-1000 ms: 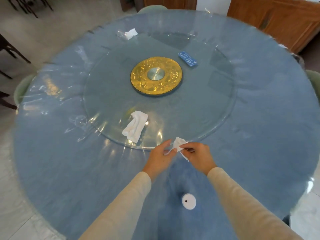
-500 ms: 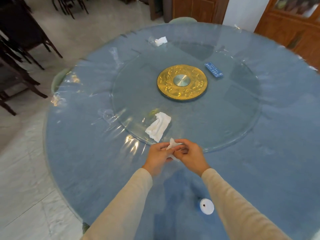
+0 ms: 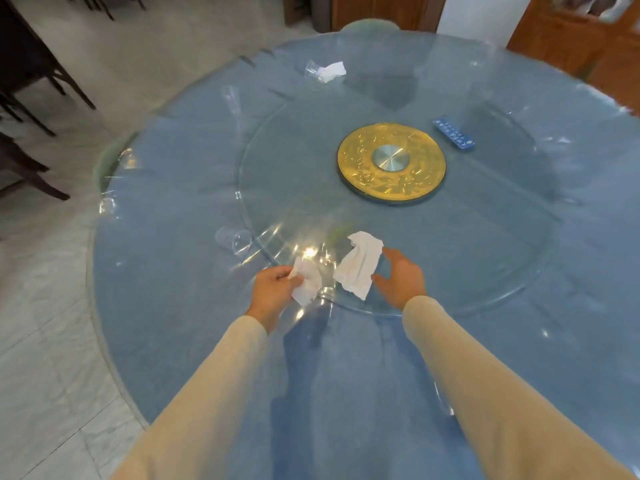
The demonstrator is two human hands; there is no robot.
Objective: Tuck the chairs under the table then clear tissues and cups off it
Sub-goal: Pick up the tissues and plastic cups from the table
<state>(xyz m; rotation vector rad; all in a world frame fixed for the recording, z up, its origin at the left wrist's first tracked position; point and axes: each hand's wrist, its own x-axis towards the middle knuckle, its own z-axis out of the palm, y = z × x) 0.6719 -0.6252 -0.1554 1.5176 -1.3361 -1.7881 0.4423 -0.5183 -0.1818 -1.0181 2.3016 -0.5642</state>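
My left hand [image 3: 275, 292] grips a crumpled white tissue [image 3: 307, 280] just above the near rim of the glass turntable [image 3: 485, 237]. A second white tissue [image 3: 360, 263] lies on the turntable, and my right hand [image 3: 401, 277] hovers with spread fingers just right of it, thumb close to its edge. A clear plastic cup [image 3: 233, 239] lies on its side left of the turntable. Another clear cup [image 3: 313, 72] lies at the far side next to a third tissue [image 3: 334, 69]. A further clear cup [image 3: 230, 97] stands at the far left.
The round blue table [image 3: 173, 323] carries a gold centre disc [image 3: 391, 162] and a blue remote [image 3: 453, 133]. Pale green chair backs [image 3: 369, 25] show at the far edge and the left edge [image 3: 110, 157]. Dark wooden chairs [image 3: 24, 109] stand on the tiled floor at left.
The hands have separated: the left now holds the small tissue alone, and the right has reached forward beside the larger tissue on the turntable. The view has shifted left.
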